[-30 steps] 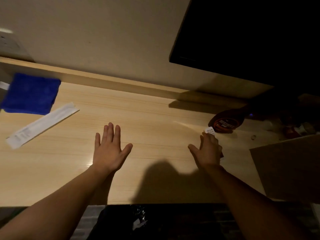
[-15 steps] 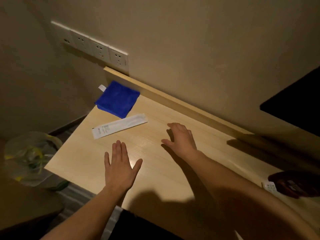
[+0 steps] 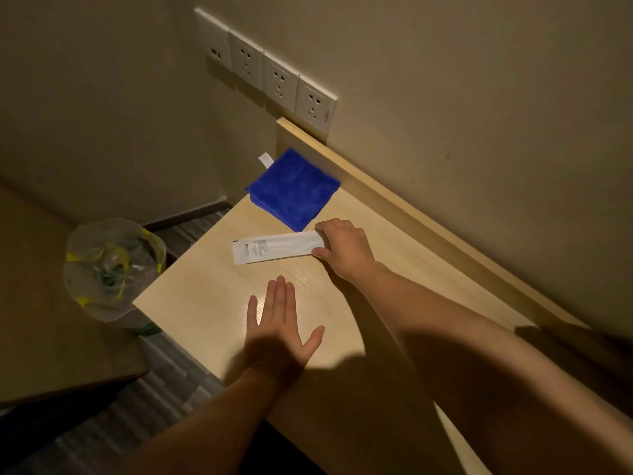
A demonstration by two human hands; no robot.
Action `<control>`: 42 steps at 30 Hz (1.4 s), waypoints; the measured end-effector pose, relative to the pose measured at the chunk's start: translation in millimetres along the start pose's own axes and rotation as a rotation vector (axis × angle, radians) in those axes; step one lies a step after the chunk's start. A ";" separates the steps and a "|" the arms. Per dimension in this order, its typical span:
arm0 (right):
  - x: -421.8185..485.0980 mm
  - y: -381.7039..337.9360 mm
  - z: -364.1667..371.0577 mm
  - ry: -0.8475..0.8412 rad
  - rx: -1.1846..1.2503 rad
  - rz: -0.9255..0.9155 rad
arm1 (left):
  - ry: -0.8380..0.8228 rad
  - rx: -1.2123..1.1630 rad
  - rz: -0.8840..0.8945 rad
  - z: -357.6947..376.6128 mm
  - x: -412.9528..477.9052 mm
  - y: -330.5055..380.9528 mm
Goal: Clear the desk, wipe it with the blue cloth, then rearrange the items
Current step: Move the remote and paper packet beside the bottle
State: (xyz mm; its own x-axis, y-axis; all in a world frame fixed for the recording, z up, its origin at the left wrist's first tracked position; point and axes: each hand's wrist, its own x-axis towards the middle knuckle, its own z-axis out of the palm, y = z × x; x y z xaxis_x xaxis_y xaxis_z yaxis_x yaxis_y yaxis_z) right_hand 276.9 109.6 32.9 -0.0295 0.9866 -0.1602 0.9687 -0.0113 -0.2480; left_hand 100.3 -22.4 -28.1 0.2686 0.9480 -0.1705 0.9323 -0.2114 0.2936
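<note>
The right hand (image 3: 344, 250) sits at centre frame, its fingers (image 3: 329, 228) curled over the near end of a long white packet (image 3: 274, 250) and the thumb under its lower edge, pinching it. This looks like the start of lifting it off the bench (image 3: 205, 303) so the surface can be wiped. The left hand (image 3: 277, 327), lower centre, lies flat on the wood with fingers (image 3: 281, 296) straight and close together and the thumb spread out, probably bracing the person as they lean. The blue cloth (image 3: 294, 190) lies folded in the bench's far corner, just above the packet and against the back rail, within reach for the wiping step. A lined bin (image 3: 109, 269) stands on the floor at the left, beside the bench's end.
</note>
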 end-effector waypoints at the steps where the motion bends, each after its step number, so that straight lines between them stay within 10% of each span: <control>1: 1.4 1.7 1.5 -0.003 -0.016 0.001 | 0.018 0.000 0.004 -0.4 -0.1 0.2; 20: -150.9 67.0 -4.3 0.184 0.669 0.604 | -0.118 0.015 -0.034 -6.3 -5.0 9.1; 25: -251.9 113.4 1.8 0.323 0.742 0.872 | -0.144 -0.030 0.201 2.1 -16.1 74.7; 42: -448.8 203.6 36.7 0.545 0.368 1.420 | -0.262 0.136 0.568 61.3 -41.3 196.6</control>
State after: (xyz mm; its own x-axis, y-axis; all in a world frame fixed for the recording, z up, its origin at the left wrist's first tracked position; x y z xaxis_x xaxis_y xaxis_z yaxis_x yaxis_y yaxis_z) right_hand 478.2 -341.5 19.2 0.9896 0.0713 -0.1251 0.0116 -0.9055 -0.4242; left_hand 287.4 -117.8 -20.9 0.7641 0.5937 -0.2524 0.6450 -0.7083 0.2869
